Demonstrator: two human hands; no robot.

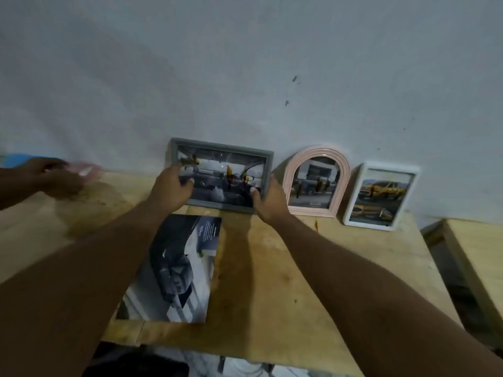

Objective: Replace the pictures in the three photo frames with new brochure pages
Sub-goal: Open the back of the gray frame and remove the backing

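A grey rectangular photo frame (221, 159) with a dark car-interior picture leans against the wall at the back of the table. My left hand (170, 190) grips its left edge and my right hand (265, 201) grips its lower right corner, thumbs on the glass. To its right stand a pink arched frame (317, 156) and a white frame (381, 197) holding a yellow-car picture. A brochure (177, 270) showing a dark car lies flat on the wood in front, partly under my left forearm.
Another person's hand (51, 175) reaches in at the far left, blurred, near something pink (89, 170) and something blue (16, 159). The wooden table (272, 268) ends at the right, where a second wooden surface (479, 257) stands across a gap. A grey wall rises behind.
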